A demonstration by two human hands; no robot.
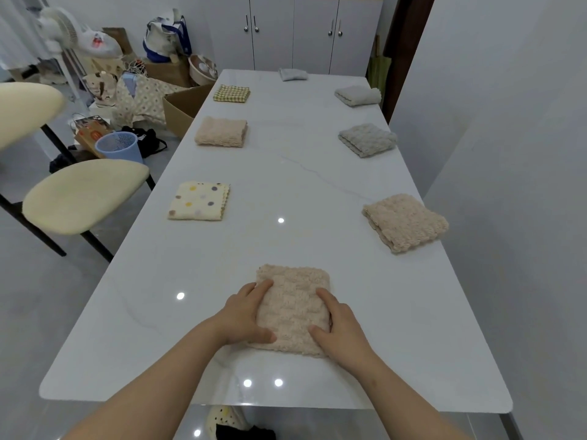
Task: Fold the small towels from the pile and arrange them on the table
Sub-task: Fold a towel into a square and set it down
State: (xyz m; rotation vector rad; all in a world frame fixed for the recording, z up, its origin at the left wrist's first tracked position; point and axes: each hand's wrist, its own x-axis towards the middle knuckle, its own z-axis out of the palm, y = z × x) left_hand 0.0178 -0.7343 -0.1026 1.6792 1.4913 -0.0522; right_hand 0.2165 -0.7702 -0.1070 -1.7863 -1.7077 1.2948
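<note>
Two-hand press on folded beige fluffy towel [293, 309] | left fingers [263, 285], right fingers [324, 295] flat, gripping nothing | soft, light, limp: pinch folded edges together.

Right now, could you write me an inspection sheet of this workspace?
Surface: glossy white table.
Job's things: pink towel folded, nearest; seven more folded towels along both sides and the far end.
Clutter: bags, boxes and a blue basket on the floor, left.
Hands: left hand and right hand rest on the pink towel's sides, fingers fairly straight.
Cables: nothing seen.
Surroundings: two chairs left, cupboards behind, wall right.
</note>
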